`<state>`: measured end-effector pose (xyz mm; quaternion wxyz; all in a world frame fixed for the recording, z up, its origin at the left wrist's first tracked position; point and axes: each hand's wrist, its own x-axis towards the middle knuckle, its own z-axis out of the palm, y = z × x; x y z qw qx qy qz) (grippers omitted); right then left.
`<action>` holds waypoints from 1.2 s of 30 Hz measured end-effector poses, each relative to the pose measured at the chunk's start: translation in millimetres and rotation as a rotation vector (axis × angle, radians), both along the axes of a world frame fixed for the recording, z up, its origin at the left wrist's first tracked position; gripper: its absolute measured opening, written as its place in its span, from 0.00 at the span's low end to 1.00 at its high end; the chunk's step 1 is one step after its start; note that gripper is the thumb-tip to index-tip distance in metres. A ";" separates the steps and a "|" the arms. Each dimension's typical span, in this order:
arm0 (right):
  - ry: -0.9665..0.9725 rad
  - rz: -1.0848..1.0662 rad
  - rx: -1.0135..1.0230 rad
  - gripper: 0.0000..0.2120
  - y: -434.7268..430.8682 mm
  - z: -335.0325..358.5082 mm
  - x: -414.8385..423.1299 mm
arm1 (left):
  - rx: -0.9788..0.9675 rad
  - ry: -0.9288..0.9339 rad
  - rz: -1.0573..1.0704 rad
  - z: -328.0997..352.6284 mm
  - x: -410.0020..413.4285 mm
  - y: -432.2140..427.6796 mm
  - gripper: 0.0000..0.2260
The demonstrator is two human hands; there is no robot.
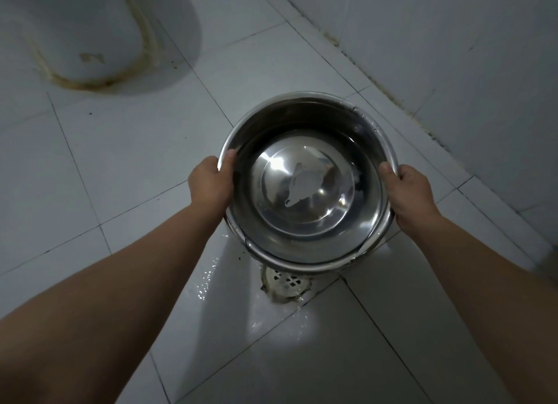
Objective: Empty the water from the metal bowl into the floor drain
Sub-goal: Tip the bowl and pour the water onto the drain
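Observation:
A round metal bowl [306,180] hangs above the tiled floor, held level at both sides. My left hand [210,185] grips its left rim, thumb over the edge. My right hand [409,194] grips the right rim the same way. Clear water lies in the bowl, with reflections on its shiny bottom. The white floor drain [287,283] sits just below the bowl's near edge, partly hidden by it. The tiles around the drain are wet, with drops and a glossy patch.
The base of a white toilet [78,32], with a stained seam around it, stands at the far left. A tiled wall [453,41] rises at the right, meeting the floor along a dirty joint. Pale floor tiles [120,162] stretch between them.

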<state>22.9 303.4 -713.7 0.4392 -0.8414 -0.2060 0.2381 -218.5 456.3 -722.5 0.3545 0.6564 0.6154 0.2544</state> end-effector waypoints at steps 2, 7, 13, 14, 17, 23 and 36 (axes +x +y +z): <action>-0.008 0.001 -0.008 0.20 0.7 0.6 0.4 | -0.005 -0.001 0.004 0.9 0.5 -0.4 0.19; -0.014 0.014 -0.006 0.21 1.0 1.2 1.1 | -0.011 0.001 0.004 1.8 1.2 -0.6 0.19; -0.020 0.015 -0.008 0.16 0.4 2.4 1.0 | -0.025 0.000 0.000 2.3 2.0 -2.1 0.19; -0.025 0.014 -0.006 0.16 0.4 2.2 1.5 | -0.028 0.003 -0.002 2.7 2.3 -2.0 0.19; -0.021 -0.003 -0.012 0.18 0.1 2.6 2.2 | -0.043 0.002 -0.010 4.3 3.4 -1.4 0.20; -0.022 0.002 0.009 0.21 -0.3 3.3 2.6 | -0.054 0.014 -0.016 7.4 4.0 -3.2 0.20; -0.008 0.001 0.004 0.22 -1.0 4.2 1.2 | -0.047 0.010 -0.008 5.7 3.3 -2.9 0.19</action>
